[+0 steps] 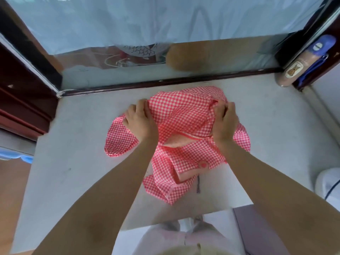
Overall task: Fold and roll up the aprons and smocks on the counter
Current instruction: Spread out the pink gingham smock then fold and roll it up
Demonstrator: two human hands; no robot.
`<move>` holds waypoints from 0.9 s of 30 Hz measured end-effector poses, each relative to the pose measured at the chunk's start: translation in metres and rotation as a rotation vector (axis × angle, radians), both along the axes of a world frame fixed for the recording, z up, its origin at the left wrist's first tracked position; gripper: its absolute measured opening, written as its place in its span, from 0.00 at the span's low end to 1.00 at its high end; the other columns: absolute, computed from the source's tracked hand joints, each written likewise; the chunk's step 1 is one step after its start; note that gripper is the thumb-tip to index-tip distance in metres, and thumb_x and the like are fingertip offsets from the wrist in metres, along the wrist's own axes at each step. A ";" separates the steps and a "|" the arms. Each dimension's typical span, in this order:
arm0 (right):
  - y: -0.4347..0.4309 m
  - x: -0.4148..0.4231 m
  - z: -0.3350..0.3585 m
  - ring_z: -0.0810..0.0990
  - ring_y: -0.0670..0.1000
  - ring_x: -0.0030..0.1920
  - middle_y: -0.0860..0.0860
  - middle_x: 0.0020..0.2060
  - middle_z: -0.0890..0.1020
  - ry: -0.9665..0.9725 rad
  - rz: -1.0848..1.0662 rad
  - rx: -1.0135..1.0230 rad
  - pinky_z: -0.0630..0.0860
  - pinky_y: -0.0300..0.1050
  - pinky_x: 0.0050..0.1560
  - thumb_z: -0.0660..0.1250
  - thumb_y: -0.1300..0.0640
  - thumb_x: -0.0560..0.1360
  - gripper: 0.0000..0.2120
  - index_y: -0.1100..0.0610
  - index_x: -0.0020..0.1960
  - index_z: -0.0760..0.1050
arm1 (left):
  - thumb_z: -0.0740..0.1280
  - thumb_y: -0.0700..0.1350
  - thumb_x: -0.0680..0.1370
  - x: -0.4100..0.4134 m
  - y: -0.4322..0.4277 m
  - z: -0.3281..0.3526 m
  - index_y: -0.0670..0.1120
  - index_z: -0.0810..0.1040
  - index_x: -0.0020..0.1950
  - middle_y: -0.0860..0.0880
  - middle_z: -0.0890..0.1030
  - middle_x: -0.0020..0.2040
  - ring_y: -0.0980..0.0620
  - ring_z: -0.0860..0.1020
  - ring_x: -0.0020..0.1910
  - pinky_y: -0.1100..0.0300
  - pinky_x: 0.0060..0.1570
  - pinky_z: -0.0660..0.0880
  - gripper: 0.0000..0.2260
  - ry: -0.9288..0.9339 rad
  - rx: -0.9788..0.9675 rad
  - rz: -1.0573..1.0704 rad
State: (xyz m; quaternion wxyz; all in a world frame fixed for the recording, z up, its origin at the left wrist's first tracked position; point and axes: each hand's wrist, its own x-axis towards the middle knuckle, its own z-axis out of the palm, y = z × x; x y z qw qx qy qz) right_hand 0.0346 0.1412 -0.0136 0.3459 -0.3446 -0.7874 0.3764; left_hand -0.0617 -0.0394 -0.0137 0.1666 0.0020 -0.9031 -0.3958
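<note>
Crumpled red-and-white checked smock [184,124] (pink trim), both hands gripping

Home: pale counter [73,162] under curtained window [184,24] (wood-framed).

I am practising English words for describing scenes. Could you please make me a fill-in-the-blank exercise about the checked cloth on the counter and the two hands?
1. The smock is red and ____.
2. It lies on a grey ____, in front of the window.
3. The left hand grips its left side and the right hand grips its ____ side.

Missing words: white; counter; right.
</note>
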 end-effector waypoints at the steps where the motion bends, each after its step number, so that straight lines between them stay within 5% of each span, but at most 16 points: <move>1: 0.004 0.009 -0.009 0.67 0.42 0.29 0.44 0.31 0.70 -0.106 -0.037 -0.035 0.63 0.38 0.29 0.55 0.52 0.84 0.12 0.59 0.48 0.71 | 0.56 0.47 0.83 -0.001 -0.004 -0.003 0.46 0.79 0.55 0.45 0.78 0.49 0.44 0.73 0.52 0.51 0.57 0.62 0.12 0.004 -0.041 0.004; 4: 0.011 0.040 -0.042 0.68 0.42 0.26 0.47 0.31 0.74 -0.928 0.322 -0.061 0.60 0.34 0.23 0.55 0.53 0.83 0.12 0.51 0.65 0.70 | 0.56 0.45 0.82 0.004 -0.036 -0.030 0.44 0.79 0.54 0.43 0.78 0.51 0.42 0.74 0.54 0.49 0.58 0.64 0.13 -0.198 -0.336 -0.143; 6: 0.006 0.052 -0.050 0.73 0.44 0.22 0.52 0.30 0.80 -1.533 0.566 -0.447 0.63 0.31 0.20 0.61 0.57 0.81 0.07 0.54 0.58 0.74 | 0.57 0.46 0.81 0.012 -0.062 -0.066 0.45 0.79 0.57 0.42 0.80 0.54 0.41 0.77 0.56 0.49 0.59 0.70 0.13 -0.552 -0.577 -0.365; 8: -0.004 0.053 -0.038 0.79 0.45 0.24 0.57 0.39 0.84 -1.784 0.751 -0.647 0.65 0.33 0.21 0.61 0.58 0.81 0.09 0.62 0.49 0.77 | 0.60 0.47 0.79 0.022 -0.086 -0.087 0.48 0.78 0.61 0.43 0.81 0.58 0.42 0.78 0.58 0.51 0.58 0.74 0.14 -0.833 -0.713 -0.543; 10: -0.007 0.042 -0.024 0.81 0.48 0.26 0.62 0.43 0.84 -1.538 0.840 -0.649 0.72 0.36 0.25 0.63 0.59 0.80 0.12 0.68 0.58 0.73 | 0.58 0.47 0.80 0.028 -0.093 -0.084 0.44 0.78 0.61 0.41 0.80 0.60 0.41 0.77 0.59 0.47 0.59 0.74 0.15 -0.860 -0.605 -0.504; 12: -0.008 0.026 -0.009 0.79 0.52 0.25 0.61 0.35 0.84 -1.146 0.874 -0.622 0.75 0.40 0.27 0.66 0.62 0.77 0.26 0.66 0.70 0.61 | 0.53 0.49 0.83 0.030 -0.084 -0.068 0.40 0.75 0.64 0.38 0.77 0.64 0.38 0.75 0.61 0.46 0.61 0.71 0.19 -0.805 -0.376 -0.374; 15: -0.018 0.005 0.004 0.75 0.47 0.26 0.56 0.30 0.82 -0.728 0.897 -0.318 0.74 0.42 0.32 0.64 0.55 0.79 0.11 0.61 0.44 0.79 | 0.57 0.58 0.81 0.031 -0.063 -0.042 0.45 0.64 0.74 0.43 0.69 0.72 0.39 0.69 0.69 0.48 0.68 0.65 0.25 -0.934 0.150 -0.297; 17: -0.027 -0.008 -0.002 0.80 0.46 0.43 0.54 0.45 0.83 -0.479 0.756 0.042 0.78 0.50 0.51 0.65 0.55 0.79 0.07 0.57 0.51 0.79 | 0.66 0.59 0.77 0.031 -0.062 -0.039 0.44 0.71 0.69 0.43 0.74 0.68 0.41 0.74 0.63 0.47 0.66 0.69 0.26 -1.127 0.242 -0.324; 19: -0.031 -0.021 -0.019 0.69 0.53 0.69 0.55 0.72 0.68 -0.600 0.678 0.389 0.67 0.58 0.70 0.68 0.51 0.77 0.25 0.51 0.72 0.66 | 0.69 0.56 0.75 0.034 -0.067 -0.049 0.41 0.77 0.60 0.41 0.80 0.60 0.45 0.79 0.52 0.49 0.58 0.76 0.22 -1.254 0.115 -0.414; 21: -0.024 -0.019 -0.041 0.59 0.60 0.75 0.53 0.79 0.45 -0.974 0.659 0.437 0.64 0.63 0.70 0.70 0.51 0.75 0.41 0.45 0.79 0.48 | 0.69 0.48 0.77 0.037 -0.065 -0.056 0.40 0.80 0.56 0.41 0.82 0.54 0.51 0.79 0.44 0.60 0.45 0.77 0.14 -1.113 0.068 -0.453; 22: -0.018 -0.012 -0.050 0.63 0.61 0.73 0.54 0.79 0.44 -1.121 0.624 0.407 0.67 0.65 0.69 0.69 0.53 0.75 0.42 0.45 0.79 0.47 | 0.67 0.44 0.77 0.037 -0.063 -0.058 0.40 0.81 0.55 0.41 0.83 0.52 0.52 0.79 0.42 0.64 0.41 0.75 0.11 -0.988 0.093 -0.422; 25: -0.002 0.021 -0.063 0.76 0.60 0.63 0.60 0.67 0.73 -1.352 0.570 0.376 0.74 0.56 0.63 0.59 0.60 0.79 0.19 0.59 0.69 0.69 | 0.63 0.39 0.78 0.029 -0.062 -0.055 0.41 0.82 0.55 0.43 0.83 0.50 0.45 0.80 0.48 0.56 0.49 0.77 0.10 -0.724 0.236 -0.216; 27: 0.015 0.043 -0.066 0.80 0.61 0.57 0.60 0.55 0.81 -1.247 0.438 0.330 0.76 0.53 0.58 0.59 0.62 0.78 0.13 0.63 0.58 0.78 | 0.62 0.38 0.79 0.018 -0.059 -0.047 0.42 0.81 0.59 0.46 0.83 0.53 0.45 0.80 0.54 0.52 0.56 0.76 0.12 -0.618 0.289 -0.129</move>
